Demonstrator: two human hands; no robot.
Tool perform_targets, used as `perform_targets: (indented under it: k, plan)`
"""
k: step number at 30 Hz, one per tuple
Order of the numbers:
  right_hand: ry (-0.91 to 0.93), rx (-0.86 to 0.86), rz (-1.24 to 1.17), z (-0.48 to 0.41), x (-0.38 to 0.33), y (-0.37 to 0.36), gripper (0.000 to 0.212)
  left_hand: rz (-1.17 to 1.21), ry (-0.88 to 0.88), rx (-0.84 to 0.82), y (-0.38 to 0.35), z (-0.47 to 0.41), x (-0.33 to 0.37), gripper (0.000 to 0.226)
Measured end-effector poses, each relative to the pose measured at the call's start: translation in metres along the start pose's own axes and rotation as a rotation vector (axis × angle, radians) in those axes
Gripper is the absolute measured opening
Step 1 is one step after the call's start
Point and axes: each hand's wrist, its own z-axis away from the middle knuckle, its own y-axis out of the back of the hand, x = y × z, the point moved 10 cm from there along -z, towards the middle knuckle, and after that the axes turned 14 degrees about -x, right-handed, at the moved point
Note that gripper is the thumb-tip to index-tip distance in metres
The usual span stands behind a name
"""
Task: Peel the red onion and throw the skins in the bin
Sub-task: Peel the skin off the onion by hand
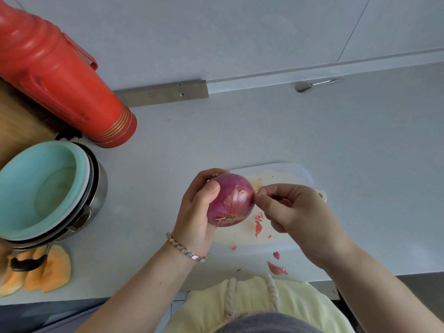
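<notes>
— Where is the red onion (230, 200) staying now?
— The left hand (199, 212) is holding it in the air, above the near left part of the white cutting board (288, 173). The fingers are curling round its left side and the thumb is pressing on its upper face.
— Which way is it pointing?
— Its root end is facing the person and a little down. Its long axis is running away from the person, toward the wall.
— And the right hand (295, 212)?
— Its thumb and forefinger are closing narrow together, pinching the outer skin at the onion's right side.
— Other things?
— Small skin pieces (277, 269) are lying on the board and on the counter (168, 164).
</notes>
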Motion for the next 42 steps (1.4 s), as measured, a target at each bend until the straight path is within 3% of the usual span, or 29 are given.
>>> perform_targets:
  k: [7, 9, 13, 17, 21, 24, 25, 27, 30, 31, 33, 38, 42]
  plan:
    - [0.107, -0.016, 0.063, 0.006, -0.013, -0.003, 0.027, -0.016, 0.048, 0.111, 0.008, 0.001, -0.007, 0.055]
    - [0.125, 0.035, 0.021, 0.005, -0.010, 0.002, 0.022, -0.038, 0.073, 0.142, 0.008, 0.002, -0.008, 0.067]
    - [0.165, 0.182, -0.043, 0.001, -0.005, 0.018, 0.032, -0.026, 0.186, 0.165, 0.004, 0.006, -0.019, 0.081]
    - [0.111, 0.183, -0.018, -0.004, 0.000, 0.017, 0.028, -0.005, 0.293, 0.158, 0.000, 0.009, -0.028, 0.053]
    - [-0.002, 0.111, 0.001, -0.011, 0.013, 0.011, 0.031, -0.015, 0.330, 0.194, 0.001, 0.012, -0.028, 0.056]
    - [-0.007, 0.063, -0.051, -0.013, 0.013, 0.009, 0.020, -0.084, 0.322, 0.212, 0.003, 0.012, -0.024, 0.038]
    - [0.004, 0.046, -0.050, -0.013, 0.011, 0.007, 0.029, -0.103, 0.324, 0.217, 0.004, 0.012, -0.023, 0.035]
    - [0.029, 0.032, 0.008, -0.013, 0.006, 0.006, 0.038, -0.108, 0.324, 0.219, 0.002, 0.010, -0.022, 0.036]
    - [0.085, 0.049, 0.128, -0.012, -0.006, 0.005, 0.015, -0.112, 0.338, 0.202, -0.002, 0.009, -0.020, 0.049]
    - [0.114, 0.056, 0.130, -0.011, -0.008, 0.006, 0.016, -0.093, 0.353, 0.184, -0.004, 0.008, -0.022, 0.044]
    - [0.167, 0.042, 0.093, -0.007, -0.011, 0.005, 0.020, 0.028, 0.418, 0.149, -0.010, 0.009, -0.029, 0.035]
    - [0.260, 0.003, -0.136, -0.004, -0.008, 0.007, 0.028, 0.308, 0.535, 0.139, -0.021, 0.015, -0.038, 0.044]
    - [0.139, 0.037, -0.169, -0.008, 0.008, 0.018, 0.024, 0.314, 0.522, 0.149, -0.021, 0.016, -0.035, 0.042]
